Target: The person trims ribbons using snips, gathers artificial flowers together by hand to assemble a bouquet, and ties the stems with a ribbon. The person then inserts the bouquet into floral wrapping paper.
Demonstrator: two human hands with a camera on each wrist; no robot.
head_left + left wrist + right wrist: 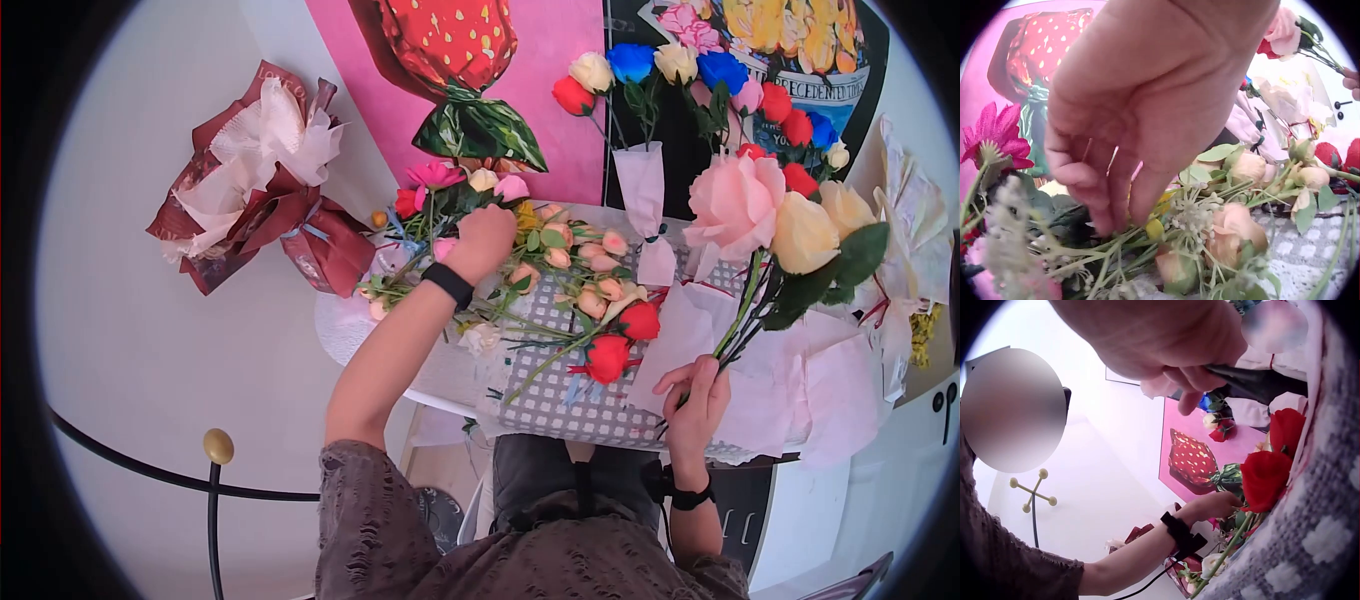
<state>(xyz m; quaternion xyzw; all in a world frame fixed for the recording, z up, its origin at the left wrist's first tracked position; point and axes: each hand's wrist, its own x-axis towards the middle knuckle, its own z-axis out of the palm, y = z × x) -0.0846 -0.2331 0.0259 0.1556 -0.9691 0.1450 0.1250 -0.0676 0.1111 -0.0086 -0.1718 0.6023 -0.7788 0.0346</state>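
My right hand (697, 400) grips the stems of a small bunch of artificial roses, with a large pink rose (737, 205) and cream roses (806, 233) above green leaves. The right wrist view shows its fingers curled round the dark stems (1254, 382). My left hand (486, 243) reaches down into a pile of loose flowers at the table's back. In the left wrist view, its bent fingers (1100, 209) come down among thin green stems, beside a yellow petal (1155, 229) and peach roses (1235, 234); I cannot tell whether they pinch a stem.
Two red roses (607, 358) lie on the grey checked cloth (545, 385). Pale wrapping paper (770, 375) spreads at the right. Red, blue and cream roses (632, 64) stand behind, one in a white wrapper (640, 190). A maroon-wrapped bouquet (330, 245) is at the left.
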